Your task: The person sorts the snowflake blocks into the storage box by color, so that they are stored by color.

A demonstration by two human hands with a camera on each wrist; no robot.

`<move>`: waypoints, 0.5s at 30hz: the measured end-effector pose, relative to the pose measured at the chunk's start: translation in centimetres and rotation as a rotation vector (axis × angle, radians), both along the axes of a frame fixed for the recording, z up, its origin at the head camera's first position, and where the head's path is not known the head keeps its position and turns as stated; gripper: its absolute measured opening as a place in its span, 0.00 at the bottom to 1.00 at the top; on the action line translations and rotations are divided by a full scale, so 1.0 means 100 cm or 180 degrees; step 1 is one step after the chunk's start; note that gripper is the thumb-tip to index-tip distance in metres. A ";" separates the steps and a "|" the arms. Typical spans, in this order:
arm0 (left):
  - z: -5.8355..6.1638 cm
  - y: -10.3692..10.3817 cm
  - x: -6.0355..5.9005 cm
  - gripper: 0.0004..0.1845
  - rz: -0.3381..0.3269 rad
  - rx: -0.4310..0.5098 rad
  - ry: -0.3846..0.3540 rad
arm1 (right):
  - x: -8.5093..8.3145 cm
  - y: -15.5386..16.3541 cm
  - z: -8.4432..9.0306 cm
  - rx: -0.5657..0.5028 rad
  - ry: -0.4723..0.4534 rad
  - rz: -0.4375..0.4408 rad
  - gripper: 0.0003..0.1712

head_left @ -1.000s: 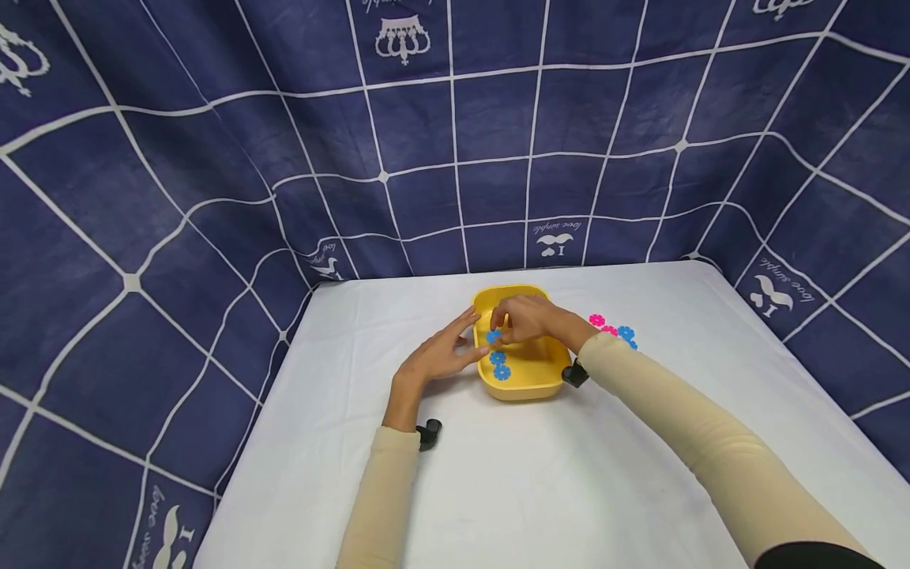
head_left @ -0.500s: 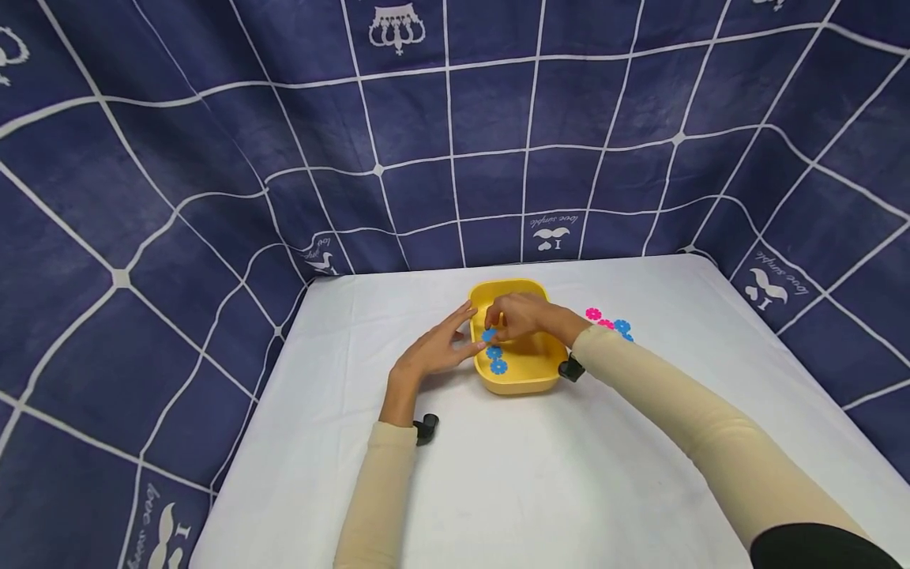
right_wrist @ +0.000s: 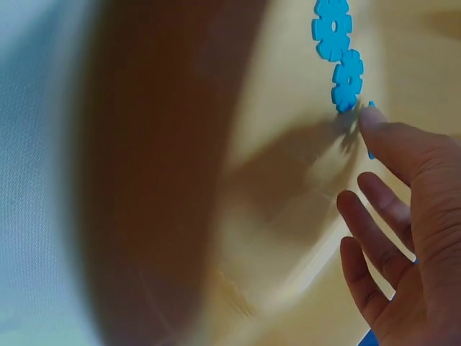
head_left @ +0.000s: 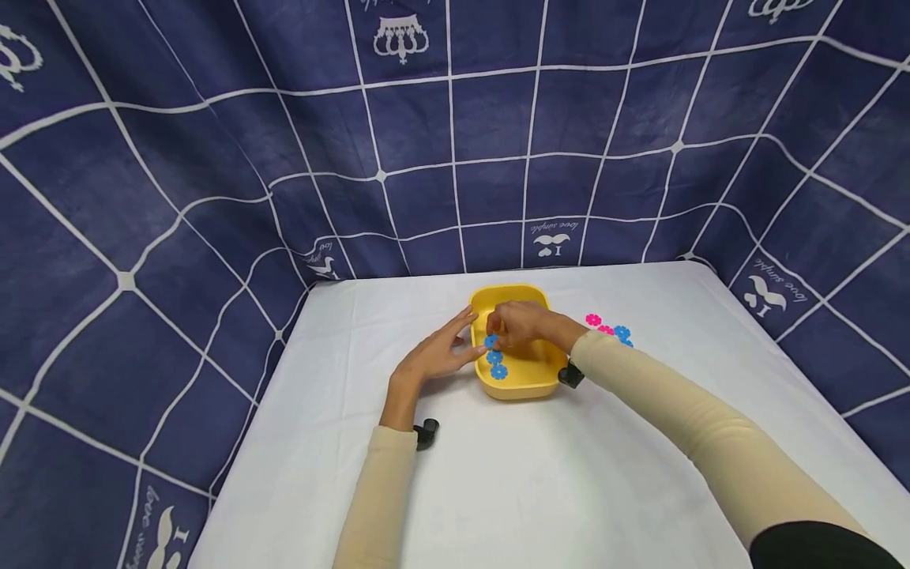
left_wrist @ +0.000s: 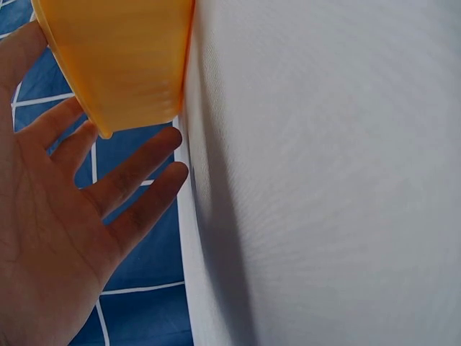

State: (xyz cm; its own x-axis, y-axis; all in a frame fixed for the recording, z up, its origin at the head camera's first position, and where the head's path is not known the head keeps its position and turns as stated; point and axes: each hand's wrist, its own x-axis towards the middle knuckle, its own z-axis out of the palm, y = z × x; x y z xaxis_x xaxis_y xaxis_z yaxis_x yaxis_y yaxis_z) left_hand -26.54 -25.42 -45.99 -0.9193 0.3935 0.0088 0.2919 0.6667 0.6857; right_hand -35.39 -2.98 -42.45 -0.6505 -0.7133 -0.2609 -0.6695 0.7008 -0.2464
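A: Head view. Surroundings?

B: Yellow tray (head_left: 529, 373) on a white tabletop (head_left: 533, 474); blue gridded curtain (head_left: 490, 126) behind and at both sides. Left hand (head_left: 439, 354) at the tray's left side, fingers spread, thumb over the rim. Right hand (head_left: 522, 322) inside, fingertips at a blue flower piece (head_left: 492, 341). 2 more blue pieces (head_left: 500, 371) in the tray, along its left side, nearer the wearer.

A: Outside the tray?

B: To its right, 2 pink pieces (head_left: 593, 320) and at least 2 loose blue ones (head_left: 622, 332). Right sleeve (head_left: 640, 379) runs close in front of that group; full count unclear.

A: Left wrist view?

B: Tray's outer wall at the top, hiding the interior. Palm visible, fingers wide apart, gripping nothing.

A: Right wrist view?

B: Thumb pinches the held piece, seen edge-on; opposing finger hidden. 3 other fingers loosely bent. The 2 other blue pieces touch each other; contact with the held 1, cannot tell. Dark blurred band (right_wrist: 166, 173) blocks much of the left half.
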 end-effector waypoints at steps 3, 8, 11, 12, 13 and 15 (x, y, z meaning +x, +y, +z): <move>-0.002 0.002 0.000 0.43 -0.0014 -0.0003 -0.0014 | 0.003 0.001 0.000 0.0057 -0.0001 -0.0006 0.18; -0.002 0.003 0.001 0.43 -0.0053 -0.0015 0.0006 | 0.005 0.002 -0.001 0.0113 0.0009 0.0011 0.19; -0.001 0.002 0.001 0.43 -0.0041 -0.0020 0.0040 | 0.004 0.001 -0.001 0.0064 0.0046 0.0022 0.19; -0.001 0.002 0.002 0.43 -0.0042 -0.0017 0.0055 | 0.003 0.001 -0.001 0.0042 0.0060 0.0027 0.19; -0.001 0.002 0.002 0.43 -0.0044 -0.0015 0.0065 | 0.003 0.001 0.000 0.0011 0.0056 0.0031 0.19; -0.001 0.001 0.002 0.43 -0.0039 0.0001 0.0067 | 0.003 0.000 0.001 -0.0031 0.0051 0.0040 0.19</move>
State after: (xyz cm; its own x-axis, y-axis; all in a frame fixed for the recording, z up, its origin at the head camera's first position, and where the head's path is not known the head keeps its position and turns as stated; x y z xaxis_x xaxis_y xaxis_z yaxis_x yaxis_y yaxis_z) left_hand -26.38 -25.28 -46.11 -0.9141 0.4046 0.0283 0.3144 0.6628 0.6796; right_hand -35.09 -3.01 -42.33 -0.6456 -0.7238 -0.2437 -0.6820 0.6900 -0.2424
